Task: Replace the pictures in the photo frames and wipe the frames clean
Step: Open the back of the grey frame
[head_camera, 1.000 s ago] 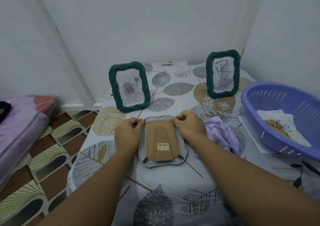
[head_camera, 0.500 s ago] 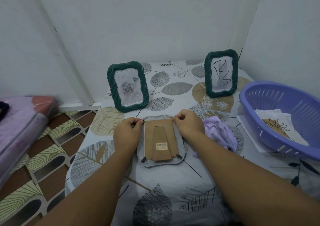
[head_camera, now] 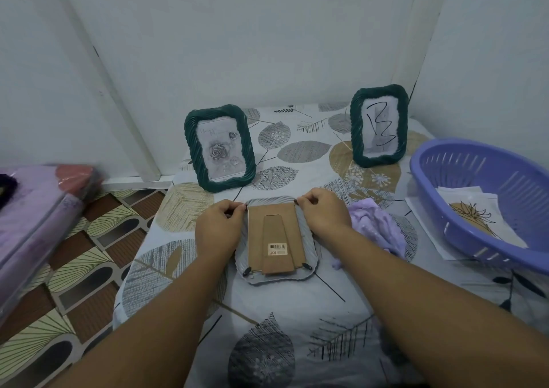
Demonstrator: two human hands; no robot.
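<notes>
Leaf-print counter [head_camera: 267,313] is carrying a face-down grey frame [head_camera: 310,239], both hands' fingers [head_camera: 237,209] pinching its far corner clips; turning both clips fully should free the backing [head_camera: 276,239].

I am seeing the face-down frame [head_camera: 276,240] lying near-centre on the table [head_camera: 297,313], two upright frames [head_camera: 219,148] [head_camera: 378,126] standing behind it, the cloth [head_camera: 375,227] just right, and the basket [head_camera: 487,200] holding papers [head_camera: 475,218] far right.
</notes>
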